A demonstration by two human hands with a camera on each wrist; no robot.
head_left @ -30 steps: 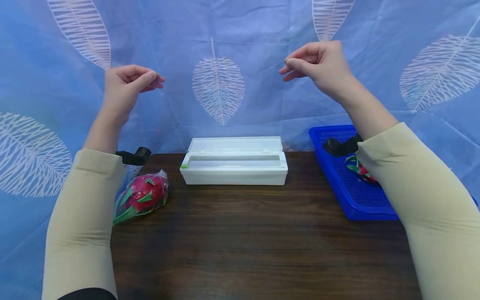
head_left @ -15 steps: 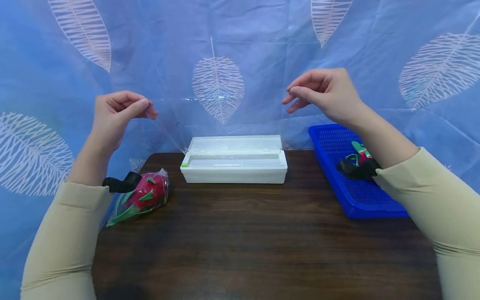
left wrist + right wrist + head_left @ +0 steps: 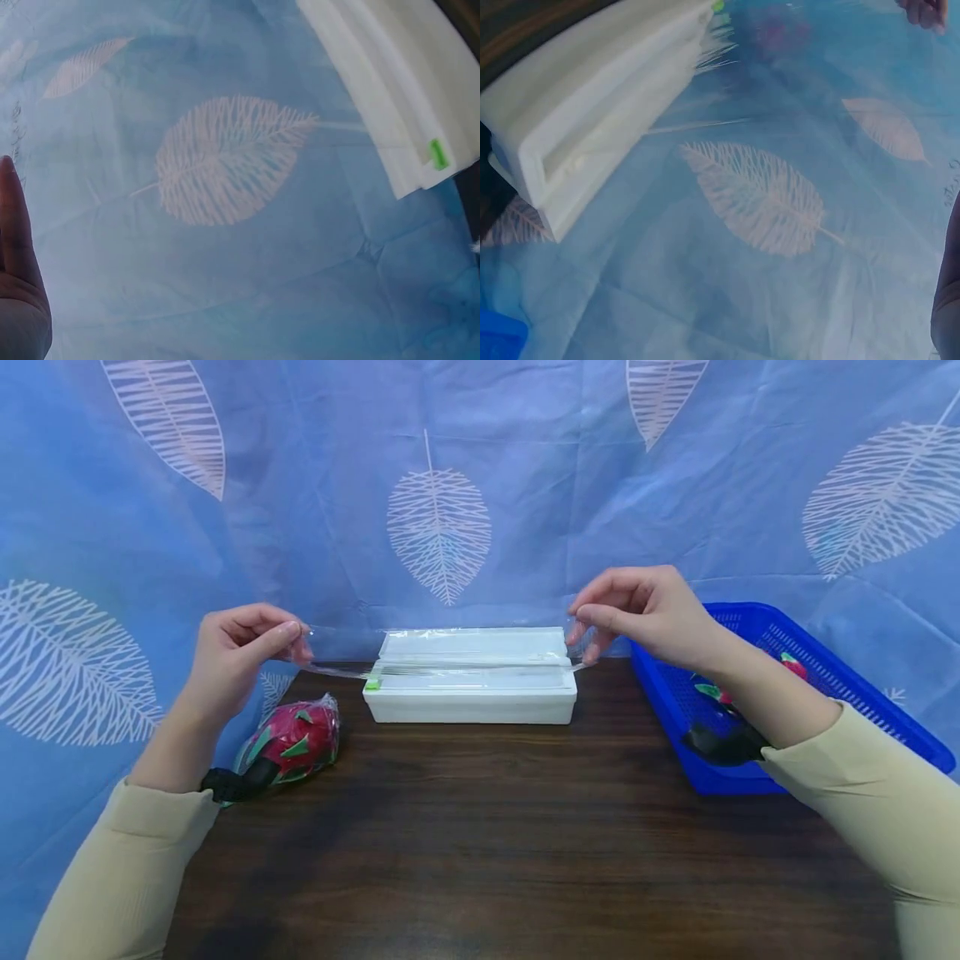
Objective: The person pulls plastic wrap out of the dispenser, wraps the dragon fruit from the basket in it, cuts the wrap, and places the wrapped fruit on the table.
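A thin sheet of clear cling film point(image 3: 341, 647) stretches between both hands, low over the open white cling film box point(image 3: 470, 708). My left hand point(image 3: 243, 652) pinches its left edge between thumb and fingers. At the other edge, my right hand point(image 3: 648, 614) pinches the film in the same way. The box's lid point(image 3: 472, 643) is tipped back, and a green slider point(image 3: 372, 684) sits at its left end. Both wrist views look through the film, with the box point(image 3: 382, 82) at upper right in the left one and the box point(image 3: 611, 90) at upper left in the right one.
A red dragon fruit point(image 3: 309, 735) wrapped in film lies on the dark wooden table point(image 3: 480, 827), beside my left wrist. Under my right forearm stands a blue basket point(image 3: 675, 739) holding another dragon fruit point(image 3: 792, 666), partly hidden. A blue leaf-print cloth point(image 3: 517, 527) hangs behind.
Both hands have come down from high before the cloth to just above the box's level, still pinching the film. The film now spans across the box's lid.
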